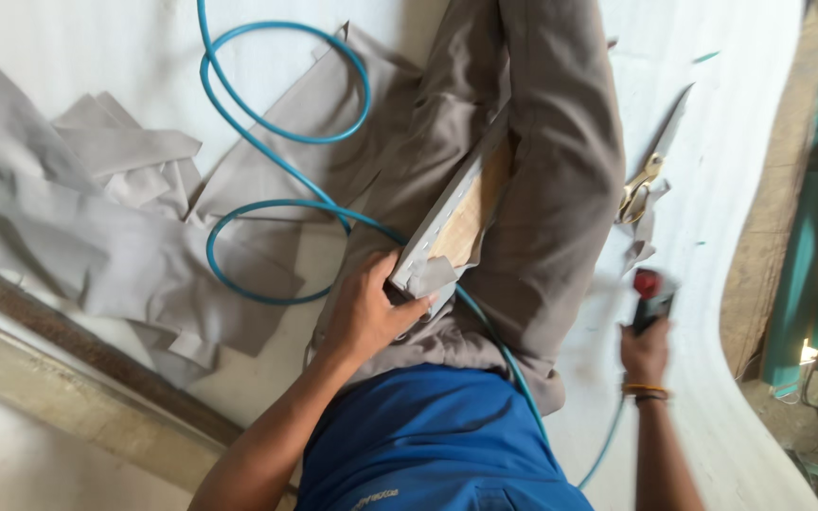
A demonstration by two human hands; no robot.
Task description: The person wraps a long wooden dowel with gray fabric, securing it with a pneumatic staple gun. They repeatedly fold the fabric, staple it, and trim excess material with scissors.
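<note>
My right hand (645, 352) blurred, fingers wrapped round a staple gun (651, 298), left hand (364, 312) fingers clamped on the fabric-covered wooden frame (452, 222), blue air hose (276, 170) coiled beyond them, scissors (650, 170) half hidden past the gun.

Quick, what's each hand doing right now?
Left hand: closed on the corner of the fabric-covered wooden panel.
Right hand: closed around the red-and-black air tool.

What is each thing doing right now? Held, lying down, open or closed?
Fabric-wrapped wooden panel: propped on lap, gripped.
Left hand: pressing the panel's fabric corner.
Right hand: gripping the tool.
Red-topped tool: held, blurred.
Blue hose: coiled, lying loose.
Scissors: lying flat.
Grey fabric scraps: lying crumpled.
</note>
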